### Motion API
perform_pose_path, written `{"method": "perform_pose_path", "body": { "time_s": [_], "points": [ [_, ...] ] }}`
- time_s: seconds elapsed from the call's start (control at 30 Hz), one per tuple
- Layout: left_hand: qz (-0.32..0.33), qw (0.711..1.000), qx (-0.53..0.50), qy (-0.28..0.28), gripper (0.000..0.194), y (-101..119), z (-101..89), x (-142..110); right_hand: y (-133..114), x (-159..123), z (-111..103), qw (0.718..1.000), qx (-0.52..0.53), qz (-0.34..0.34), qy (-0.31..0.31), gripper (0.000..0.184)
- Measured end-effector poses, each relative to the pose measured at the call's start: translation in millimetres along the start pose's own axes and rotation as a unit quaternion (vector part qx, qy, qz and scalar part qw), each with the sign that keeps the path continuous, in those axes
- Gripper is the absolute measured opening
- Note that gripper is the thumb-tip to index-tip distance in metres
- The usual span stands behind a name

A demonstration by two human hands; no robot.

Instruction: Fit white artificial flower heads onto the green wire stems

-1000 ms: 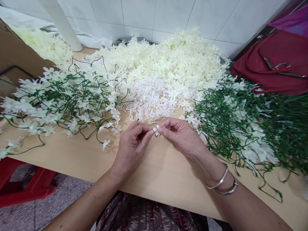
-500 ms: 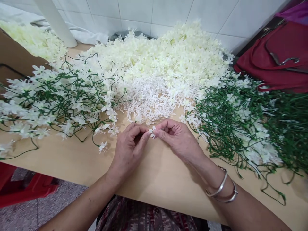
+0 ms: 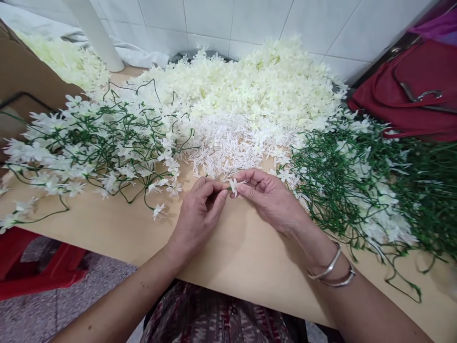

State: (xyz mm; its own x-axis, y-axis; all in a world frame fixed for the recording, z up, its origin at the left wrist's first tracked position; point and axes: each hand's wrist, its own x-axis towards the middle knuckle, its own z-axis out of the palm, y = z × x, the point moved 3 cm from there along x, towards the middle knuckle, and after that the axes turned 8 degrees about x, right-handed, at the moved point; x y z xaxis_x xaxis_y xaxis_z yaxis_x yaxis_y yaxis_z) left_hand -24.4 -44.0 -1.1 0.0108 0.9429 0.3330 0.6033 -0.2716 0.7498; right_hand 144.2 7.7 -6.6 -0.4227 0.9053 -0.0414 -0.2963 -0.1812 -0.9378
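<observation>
A small white artificial flower (image 3: 233,186) sits between my two hands above the table. My left hand (image 3: 202,209) is closed, thumb and forefinger pinching at the flower's base, where a bit of green shows. From the other side my right hand (image 3: 267,197) pinches the flower's front, with thin white stamens sticking out by its fingertips. Just beyond the hands lies a heap of loose white stamens (image 3: 228,143). Behind that rises a big pile of cream-white flower heads (image 3: 264,85).
Green-stemmed white flowers (image 3: 107,143) are heaped at left, a cardboard box (image 3: 32,71) beside them. Bare green stems (image 3: 428,190) and more flowers lie at right, near a red bag (image 3: 421,85). A red plastic stool (image 3: 39,267) stands below the table's (image 3: 250,267) left front edge.
The flower has turned, so green now shows at its base and stamens spread on the right. Both hands keep their pinch; the whole view has shifted slightly.
</observation>
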Motion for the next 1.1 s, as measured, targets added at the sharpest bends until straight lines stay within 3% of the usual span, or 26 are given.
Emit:
{"method": "perform_pose_path", "body": {
  "time_s": [0.7,1.1],
  "points": [
    [0.019,0.999,0.011,-0.024,0.012,1,0.2,-1,-11,-2,2,0.986,-0.166,-0.021,-0.024,0.021],
    [0.009,1.0,-0.005,-0.018,0.012,-2,2.0,0,-6,-1,8,0.987,-0.156,-0.022,-0.005,0.017]
  ]
}}
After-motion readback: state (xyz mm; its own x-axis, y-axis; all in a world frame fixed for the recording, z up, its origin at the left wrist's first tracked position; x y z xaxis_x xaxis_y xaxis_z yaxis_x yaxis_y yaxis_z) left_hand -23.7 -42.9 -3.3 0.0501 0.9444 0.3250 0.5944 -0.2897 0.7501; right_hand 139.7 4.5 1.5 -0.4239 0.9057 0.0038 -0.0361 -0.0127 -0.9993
